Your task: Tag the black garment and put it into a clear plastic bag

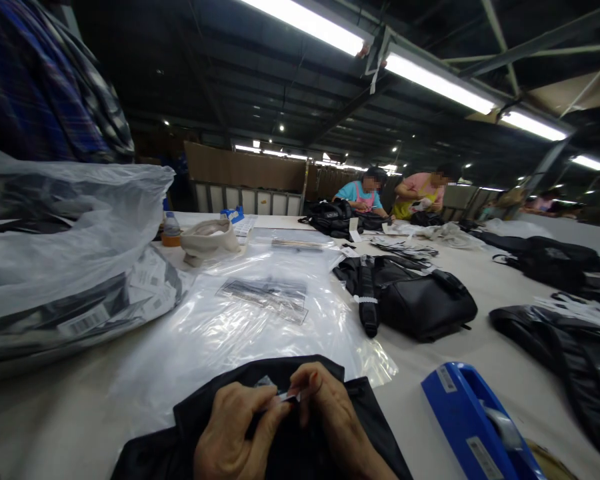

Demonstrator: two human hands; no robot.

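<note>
My left hand [233,430] and my right hand [330,417] meet at the bottom centre over a black bag [200,427] lying at the table's near edge. Both pinch one small clear-and-white piece [280,397], perhaps a tag or a strip of tape, between thumbs and fingertips. What the piece is cannot be made out. A blue tape dispenser [473,420] sits just right of my right hand.
Clear plastic bags [260,300] spread over the white table [55,413]. A full plastic sack [65,247] stands at left. A black backpack [415,300] lies at centre right, more black bags [570,347] further right. Two people [395,193] work at the far end.
</note>
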